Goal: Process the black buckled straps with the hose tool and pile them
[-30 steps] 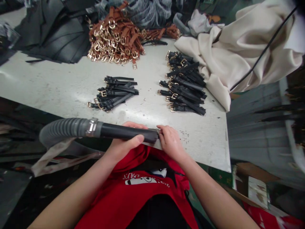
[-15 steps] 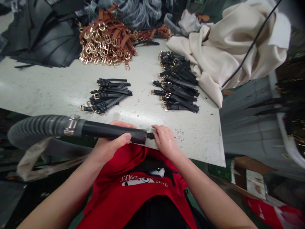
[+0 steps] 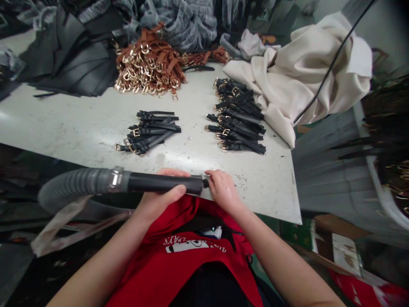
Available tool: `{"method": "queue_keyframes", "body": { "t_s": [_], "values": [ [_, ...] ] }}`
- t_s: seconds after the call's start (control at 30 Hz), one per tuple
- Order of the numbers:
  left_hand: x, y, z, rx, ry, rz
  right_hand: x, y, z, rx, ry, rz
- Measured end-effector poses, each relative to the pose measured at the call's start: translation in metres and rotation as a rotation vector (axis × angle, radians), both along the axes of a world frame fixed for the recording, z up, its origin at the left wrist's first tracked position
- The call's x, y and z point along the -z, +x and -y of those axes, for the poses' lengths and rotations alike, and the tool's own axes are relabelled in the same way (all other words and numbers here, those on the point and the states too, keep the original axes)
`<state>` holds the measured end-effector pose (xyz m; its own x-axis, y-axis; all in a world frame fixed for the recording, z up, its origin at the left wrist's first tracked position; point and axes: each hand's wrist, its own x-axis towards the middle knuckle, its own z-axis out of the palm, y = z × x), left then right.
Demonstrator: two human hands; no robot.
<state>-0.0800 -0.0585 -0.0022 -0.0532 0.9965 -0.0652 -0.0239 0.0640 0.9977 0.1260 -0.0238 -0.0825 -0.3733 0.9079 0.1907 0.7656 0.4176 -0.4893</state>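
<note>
My left hand [image 3: 164,200] is wrapped around the black tube [image 3: 150,182] of a grey corrugated hose [image 3: 76,183], which curves off to the left. The tube lies roughly level above the table's front edge. Just off its open end, my right hand [image 3: 223,189] is closed on a small black strap [image 3: 206,183]. Most of that strap is hidden by the fingers and the tube. Beyond my hands lie two groups of black buckle straps, a left pile [image 3: 151,131] and a larger right pile [image 3: 239,117].
Brown straps with gold buckles [image 3: 148,64] are heaped at the back of the white table [image 3: 194,155]. Black sheets [image 3: 73,59] lie back left, cream fabric [image 3: 297,81] back right. A grey bin [image 3: 326,162] stands right of the table, with an open cardboard box [image 3: 340,230] below.
The tube and my left hand have shifted slightly to the right, so the tube's end sits closer to my right hand and less of the black strap shows. The camera view has moved slightly.
</note>
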Motion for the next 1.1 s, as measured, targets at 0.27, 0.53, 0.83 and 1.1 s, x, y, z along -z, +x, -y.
{"method": "queue_keyframes", "body": {
  "t_s": [0.27,0.53,0.83,1.1],
  "values": [
    [-0.004,-0.033,0.002,-0.222,-0.058,0.193,-0.002,0.002,0.001,-0.009,0.017,-0.010],
    [-0.009,-0.037,0.024,-0.312,-0.098,0.214,-0.018,-0.007,0.004,0.027,-0.041,0.024],
    [-0.003,-0.036,0.024,-0.254,-0.092,0.158,-0.015,-0.010,0.001,-0.005,-0.101,-0.045],
    [-0.001,0.007,0.000,0.031,0.026,0.020,-0.010,-0.005,0.005,-0.002,-0.060,-0.077]
  ]
}}
